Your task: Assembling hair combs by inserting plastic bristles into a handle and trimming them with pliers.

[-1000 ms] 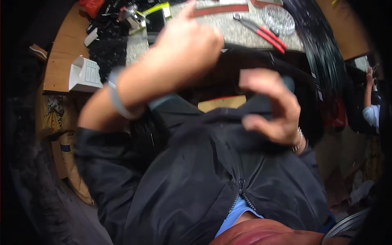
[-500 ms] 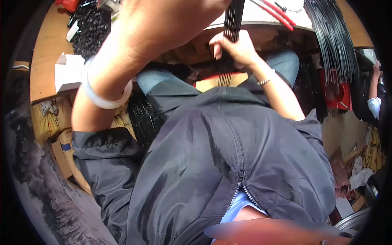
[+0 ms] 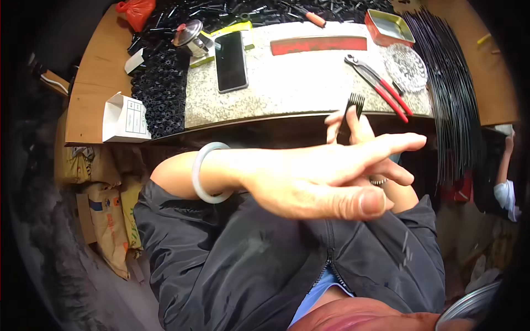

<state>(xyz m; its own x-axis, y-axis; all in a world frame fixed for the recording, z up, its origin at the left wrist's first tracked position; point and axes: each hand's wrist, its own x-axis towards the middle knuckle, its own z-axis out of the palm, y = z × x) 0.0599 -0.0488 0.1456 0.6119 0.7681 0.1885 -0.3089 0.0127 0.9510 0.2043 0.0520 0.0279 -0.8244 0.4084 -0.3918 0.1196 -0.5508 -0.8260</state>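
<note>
My left hand (image 3: 314, 179), with a pale bangle (image 3: 200, 179) on its wrist, reaches across my body close to the camera. Its fingers stretch to the right and stand apart, with nothing held in them. Behind it, just below the table edge, my right hand (image 3: 361, 129) is closed around a bundle of thin black wires (image 3: 354, 103). The even tips of the bundle stick up above its fingers. The lower part of the bundle and most of the right palm are hidden by my left hand.
On the pale stone slab (image 3: 298, 83) lie a phone (image 3: 231, 63), red-handled pliers (image 3: 381, 91), a red bar (image 3: 318, 45) and a glass dish (image 3: 406, 67). Long black wires (image 3: 450, 99) hang over the edge. Black tubular pieces (image 3: 157, 102) and a white box (image 3: 126, 118) are left. Another person's sleeve (image 3: 505, 194) shows right.
My left hand has come down from the top of the view and now stretches rightward in front of my right hand. More tabletop shows. Only the bundle's upper end remains visible.
</note>
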